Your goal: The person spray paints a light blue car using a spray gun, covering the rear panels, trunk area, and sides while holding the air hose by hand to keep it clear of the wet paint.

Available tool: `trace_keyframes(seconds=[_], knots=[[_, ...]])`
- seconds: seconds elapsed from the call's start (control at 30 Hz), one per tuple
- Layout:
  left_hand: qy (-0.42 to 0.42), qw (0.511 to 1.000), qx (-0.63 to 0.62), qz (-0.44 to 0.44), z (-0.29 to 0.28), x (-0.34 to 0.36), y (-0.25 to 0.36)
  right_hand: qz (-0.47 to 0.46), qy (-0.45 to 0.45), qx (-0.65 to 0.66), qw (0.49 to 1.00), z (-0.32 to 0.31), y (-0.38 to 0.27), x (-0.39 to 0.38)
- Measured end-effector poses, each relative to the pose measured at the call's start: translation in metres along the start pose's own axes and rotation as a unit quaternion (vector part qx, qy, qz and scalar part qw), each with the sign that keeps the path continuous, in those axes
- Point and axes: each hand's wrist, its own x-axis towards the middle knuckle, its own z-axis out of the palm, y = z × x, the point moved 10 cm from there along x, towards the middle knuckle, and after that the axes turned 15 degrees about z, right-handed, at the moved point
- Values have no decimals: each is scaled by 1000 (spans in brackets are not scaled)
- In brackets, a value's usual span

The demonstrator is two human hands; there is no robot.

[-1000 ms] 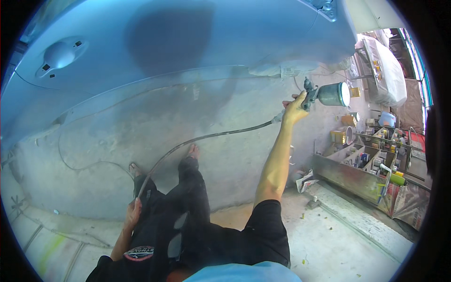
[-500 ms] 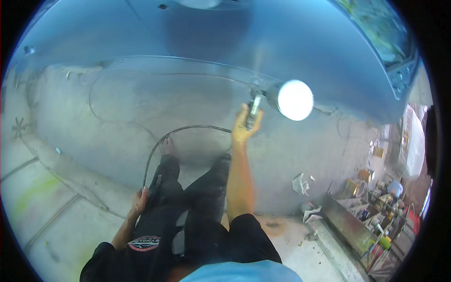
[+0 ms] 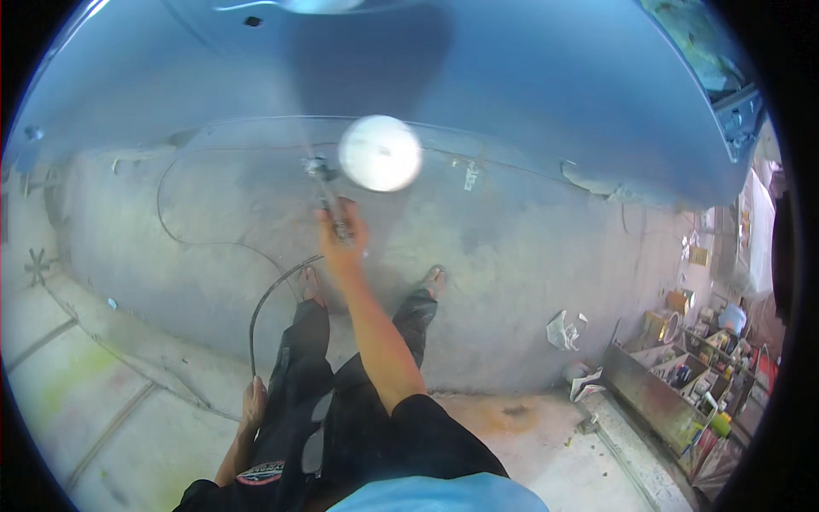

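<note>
My right hand [image 3: 345, 243] is closed around the handle of a spray gun [image 3: 321, 173], raised in front of a blue car body panel [image 3: 546, 81]. A round white paint cup [image 3: 380, 154] sits at the gun's right side. Faint mist leaves the nozzle toward the panel. From the gun's handle a dark air hose [image 3: 260, 309] arcs down to my left hand [image 3: 253, 403], whose fingers wrap round it beside my left thigh.
On the right, a metal tray [image 3: 653, 397] holds several cans and bottles. Crumpled paper [image 3: 563, 331] lies on the floor near it. A thin cable [image 3: 205, 242] loops across the floor below the panel. A window opening [image 3: 695, 43] shows at the upper right.
My right hand has swept the spray gun leftward along the panel, and the hose arc has tightened. My left hand keeps its hold on the hose, slightly lower in view.
</note>
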Motion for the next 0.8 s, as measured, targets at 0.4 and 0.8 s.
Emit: trace_keyframes(seconds=[0.4, 0.8], knots=[[-143, 976, 138, 84, 117, 17, 90, 142, 200, 162, 956, -390, 49, 116], [-199, 962, 168, 85, 196, 24, 118, 102, 381, 101, 913, -624, 49, 164]])
